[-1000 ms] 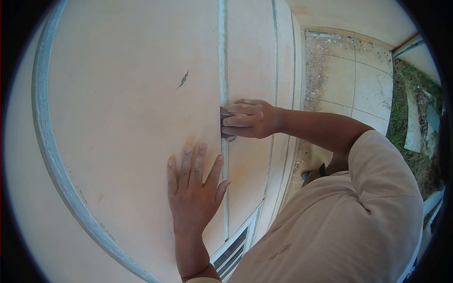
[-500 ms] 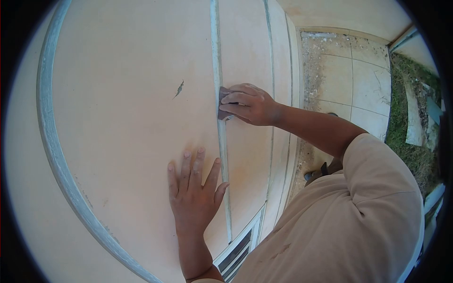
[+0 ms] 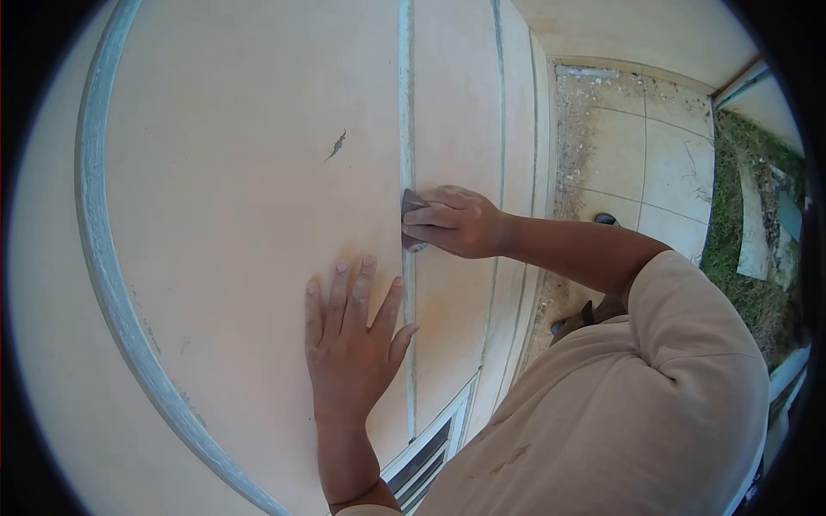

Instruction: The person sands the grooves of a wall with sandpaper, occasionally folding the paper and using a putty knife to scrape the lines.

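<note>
Gripped in my right hand [image 3: 460,221] is a piece of dark sandpaper [image 3: 415,203], bent over and pressed on a narrow whitish-grey strip [image 3: 406,112] that runs along the wall. My fingers are wrapped over the sheet, and part of it is hidden under them. My left hand [image 3: 348,335] lies flat on the pale peach wall [image 3: 232,224], fingers spread, its thumb close to the same strip. A dark crack-like mark [image 3: 337,144] shows in the wall above the left hand.
A curved grey-white band [image 3: 95,206] arcs down the wall's left side. A louvred vent [image 3: 430,456] sits low by my shirt. Floor tiles [image 3: 675,155] with scattered debris, a foot in a sandal [image 3: 606,219] and grass [image 3: 731,181] with boards lie to the right.
My right hand has slid the sandpaper a little way along the strip, toward my left hand. The left hand stays planted on the wall, and the view has shifted slightly.
</note>
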The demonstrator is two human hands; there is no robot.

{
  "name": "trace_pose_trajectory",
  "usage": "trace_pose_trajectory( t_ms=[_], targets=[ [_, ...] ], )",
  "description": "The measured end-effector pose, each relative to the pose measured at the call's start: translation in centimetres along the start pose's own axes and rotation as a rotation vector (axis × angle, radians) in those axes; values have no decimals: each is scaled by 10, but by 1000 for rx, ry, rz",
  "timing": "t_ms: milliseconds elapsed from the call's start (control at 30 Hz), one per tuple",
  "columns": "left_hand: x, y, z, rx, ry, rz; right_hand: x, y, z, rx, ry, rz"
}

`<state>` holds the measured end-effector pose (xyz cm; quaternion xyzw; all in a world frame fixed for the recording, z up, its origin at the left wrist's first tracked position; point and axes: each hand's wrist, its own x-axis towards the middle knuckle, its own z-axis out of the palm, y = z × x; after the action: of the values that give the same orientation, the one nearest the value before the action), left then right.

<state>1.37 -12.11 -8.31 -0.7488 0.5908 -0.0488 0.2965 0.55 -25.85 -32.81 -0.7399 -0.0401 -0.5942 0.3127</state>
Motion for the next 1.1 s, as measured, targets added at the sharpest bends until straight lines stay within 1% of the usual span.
trace_pose_trajectory(
  t_ms=[67, 100, 133, 200, 233, 267, 333, 367, 433, 467, 533, 667, 733, 767, 833, 867, 933, 967, 1033, 1067, 1100],
  targets=[
    [-2, 1, -2, 2, -12, 23, -19, -24, 5, 226, -194, -230],
    [-2, 1, -2, -12, -6, 21, -21, -30, -2, 284, -219, -135],
    [0, -1, -2, -23, 10, 11, -21, -31, -9, 268, -214, -147],
    [1, -1, -5, -16, 29, 13, -20, -36, -21, 227, -57, 196],
    [0, 0, -5, -21, 24, 20, -22, -39, -25, 271, 4, 415],
    [-3, 2, -5, -27, 13, 8, -24, -45, -26, 378, 72, 701],
    [-1, 1, -5, -24, 59, 38, -25, -52, -32, 742, 153, 1311],
    [1, 1, -5, -23, 73, 35, -26, -54, -37, 736, 152, 1299],
    [0, 0, -7, -3, 131, 70, -29, -61, -49, 1235, 214, 1679],
    [0, 1, -9, 3, 152, 68, -28, -68, -52, 1228, 213, 1659],
    [-9, 3, -14, 2, 247, 141, -26, -88, -56, 1203, 127, 1619],
    [-50, 9, -14, -49, 377, 119, -16, -143, -55, 1031, 152, 1602],
    [-79, 11, -8, -14, 360, 90, -23, -165, -50, 860, 1, 1536],
    [-93, 11, -3, -22, 360, 82, -27, -175, -44, 855, -9, 1540],
    [-114, 10, 3, 10, 330, 61, -31, -186, -36, 640, -66, 1390],
    [-123, 9, 7, 12, 319, 68, -32, -192, -29, 647, -61, 1399],
    [-136, 5, 15, 10, 361, 60, -31, -201, -14, 423, -60, 1326],
    [-140, 3, 20, 20, 355, 79, -29, -204, -7, 429, -39, 1334],
    [-141, 2, 26, 85, 351, 77, -20, -205, 5, 410, 53, 1184],
    [-140, 4, 28, 91, 346, 92, -16, -199, 11, 412, 68, 1192],
    [-138, 6, 30, 53, 366, 94, -11, -192, 16, 310, 147, 1197]
  ],
)
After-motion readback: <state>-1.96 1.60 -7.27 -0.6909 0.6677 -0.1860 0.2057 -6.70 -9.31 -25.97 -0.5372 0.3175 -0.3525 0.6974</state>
